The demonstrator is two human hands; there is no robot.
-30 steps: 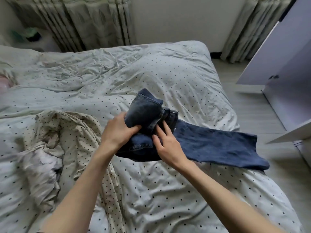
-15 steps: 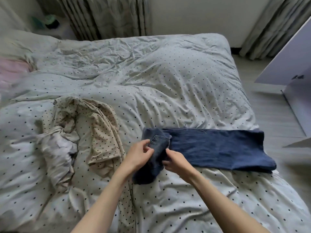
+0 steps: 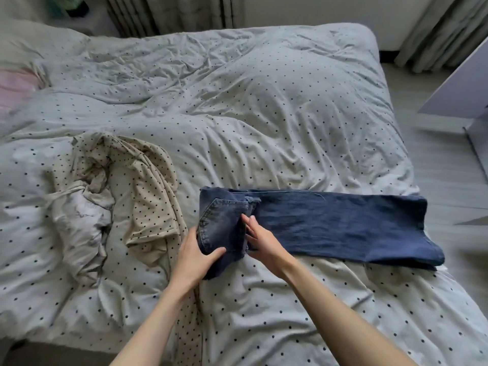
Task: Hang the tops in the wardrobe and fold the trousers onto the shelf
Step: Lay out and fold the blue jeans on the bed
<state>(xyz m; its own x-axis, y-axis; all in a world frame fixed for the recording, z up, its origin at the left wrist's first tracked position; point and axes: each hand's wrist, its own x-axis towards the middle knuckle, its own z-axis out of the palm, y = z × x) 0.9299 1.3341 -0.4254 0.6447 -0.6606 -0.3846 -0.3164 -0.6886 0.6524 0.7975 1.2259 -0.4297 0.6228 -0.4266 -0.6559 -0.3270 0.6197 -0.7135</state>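
Note:
Dark blue jeans (image 3: pixel 338 223) lie flat across the dotted duvet (image 3: pixel 264 114), legs stretched to the right and the waist end folded over at the left. My left hand (image 3: pixel 196 256) grips the folded waist part from the left, thumb on top of the denim near the back pocket. My right hand (image 3: pixel 260 237) rests on the jeans just right of the fold, fingers straight and pointing up along the crease. A crumpled beige dotted garment (image 3: pixel 142 186) lies to the left of the jeans, with a pale wrinkled garment (image 3: pixel 79 220) bunched beside it.
The bed fills most of the view. A white wardrobe door (image 3: pixel 459 85) stands open at the right over a grey floor (image 3: pixel 438 165). Curtains (image 3: pixel 174 11) hang behind the bed. Something pink (image 3: pixel 13 85) shows at the far left edge.
The jeans went from being held up in both hands to lying flat on the duvet. My hands came down with the waist end and now fold it over at the left.

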